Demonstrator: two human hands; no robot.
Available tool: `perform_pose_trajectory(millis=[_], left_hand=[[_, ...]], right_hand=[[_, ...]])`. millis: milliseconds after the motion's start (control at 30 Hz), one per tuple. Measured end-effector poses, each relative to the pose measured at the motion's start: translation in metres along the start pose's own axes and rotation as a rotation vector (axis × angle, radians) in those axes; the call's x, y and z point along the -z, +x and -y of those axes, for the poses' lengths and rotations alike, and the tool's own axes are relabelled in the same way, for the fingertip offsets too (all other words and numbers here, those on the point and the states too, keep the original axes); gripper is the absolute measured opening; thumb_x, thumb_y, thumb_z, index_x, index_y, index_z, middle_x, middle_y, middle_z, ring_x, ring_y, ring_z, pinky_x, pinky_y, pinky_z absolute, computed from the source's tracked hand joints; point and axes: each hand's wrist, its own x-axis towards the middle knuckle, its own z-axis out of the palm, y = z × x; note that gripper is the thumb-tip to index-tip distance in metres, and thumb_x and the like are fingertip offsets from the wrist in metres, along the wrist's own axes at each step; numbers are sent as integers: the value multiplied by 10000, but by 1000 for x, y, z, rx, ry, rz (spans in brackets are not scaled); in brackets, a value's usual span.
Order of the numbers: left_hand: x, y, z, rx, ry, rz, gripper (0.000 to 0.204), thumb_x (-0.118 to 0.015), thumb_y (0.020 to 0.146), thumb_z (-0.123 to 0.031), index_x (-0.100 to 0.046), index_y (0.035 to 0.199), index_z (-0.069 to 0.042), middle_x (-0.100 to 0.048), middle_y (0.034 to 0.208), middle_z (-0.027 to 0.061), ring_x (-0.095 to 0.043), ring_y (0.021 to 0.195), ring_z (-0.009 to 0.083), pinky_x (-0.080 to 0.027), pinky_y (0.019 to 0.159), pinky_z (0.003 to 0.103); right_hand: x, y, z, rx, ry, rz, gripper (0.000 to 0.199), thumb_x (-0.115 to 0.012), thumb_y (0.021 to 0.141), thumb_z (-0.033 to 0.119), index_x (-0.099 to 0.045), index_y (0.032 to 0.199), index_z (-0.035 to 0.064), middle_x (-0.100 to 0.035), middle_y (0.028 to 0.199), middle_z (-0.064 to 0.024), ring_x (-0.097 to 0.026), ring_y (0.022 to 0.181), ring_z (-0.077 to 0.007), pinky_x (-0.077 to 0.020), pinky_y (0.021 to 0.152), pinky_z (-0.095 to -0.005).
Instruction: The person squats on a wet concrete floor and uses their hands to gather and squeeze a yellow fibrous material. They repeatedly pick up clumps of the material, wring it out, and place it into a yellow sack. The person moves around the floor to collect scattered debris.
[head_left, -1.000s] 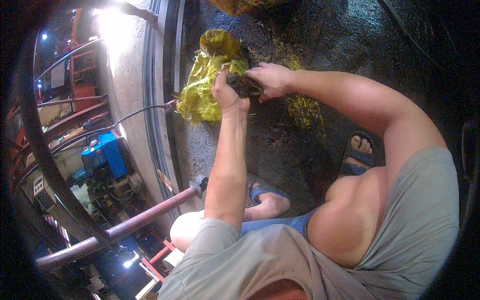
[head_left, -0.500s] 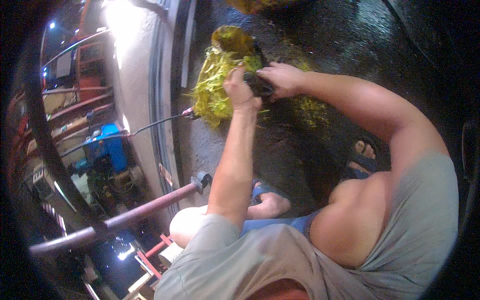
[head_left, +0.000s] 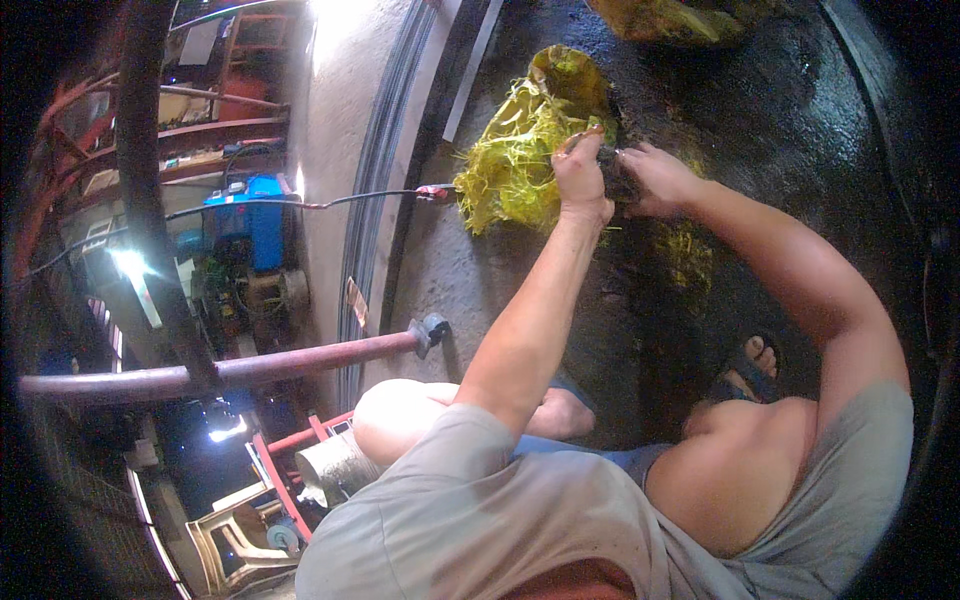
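Both hands grip a dark, blackish object [head_left: 618, 178] beside a heap of bright yellow, shredded, fibrous material [head_left: 510, 175]. My left hand [head_left: 580, 182] is closed on its left side, against the yellow strands. My right hand [head_left: 658, 182] closes on the other side, the arm bent outward. The object's kind is unclear, as fingers and shadow cover much of it. A brownish-yellow rounded piece [head_left: 570, 75] sits at the far end of the heap.
The floor [head_left: 640, 300] is dark and wet, with yellow scraps [head_left: 690, 255] on it. A larger yellow bundle [head_left: 680, 20] lies farther off. At left are a cable [head_left: 385, 193], a reddish pipe [head_left: 300, 360], a blue machine [head_left: 250, 215], a whitish bucket [head_left: 335, 467] and a stool [head_left: 235, 545].
The view has shifted, so hands, heap and wall all appear farther right. Both hands remain closed on the dark object beside the yellow strands.
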Motion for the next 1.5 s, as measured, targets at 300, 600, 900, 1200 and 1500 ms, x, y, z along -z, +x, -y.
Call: perform_pose_trajectory(millis=[300,600,900,1200,1500], left_hand=[[0,-1,-5,101,-152,33,65,-666,916,-114,-690,960,-72,-669,881,17,-630,776,161,-515,706,342],[2,-4,-6,123,-238,102,138,-605,986,-197,-623,1110,-140,-667,964,41,-669,821,197,-572,714,355],[10,-6,-9,95,-233,163,262,-620,882,19,-587,1080,-150,-642,960,58,-671,857,227,-592,710,424],[12,2,-3,48,-105,134,329,-580,856,84,-610,1126,-101,-652,1015,61,-661,878,221,-567,689,388],[0,-5,-12,109,-54,43,259,-635,937,-25,-656,1178,-117,-651,944,0,-591,745,128,-454,540,302]], right_hand=[[11,-3,10,-70,28,75,1016,-896,672,382,-422,1462,-47,-493,1477,-247,-429,1395,-435,-285,1235,-484],[0,-10,-4,-16,-12,-77,871,-862,685,247,-469,1413,-24,-560,1383,-218,-507,1280,-439,-433,1110,-494],[9,-5,1,-51,53,-60,770,-895,671,282,-552,1322,53,-613,1272,-188,-537,1230,-434,-471,1055,-511],[4,-1,-8,-72,17,-73,952,-904,662,367,-476,1417,-25,-590,1357,-210,-510,1294,-441,-435,1107,-488],[10,1,-3,-87,30,-19,972,-900,662,349,-457,1436,-38,-562,1403,-219,-500,1300,-429,-426,1111,-475]])
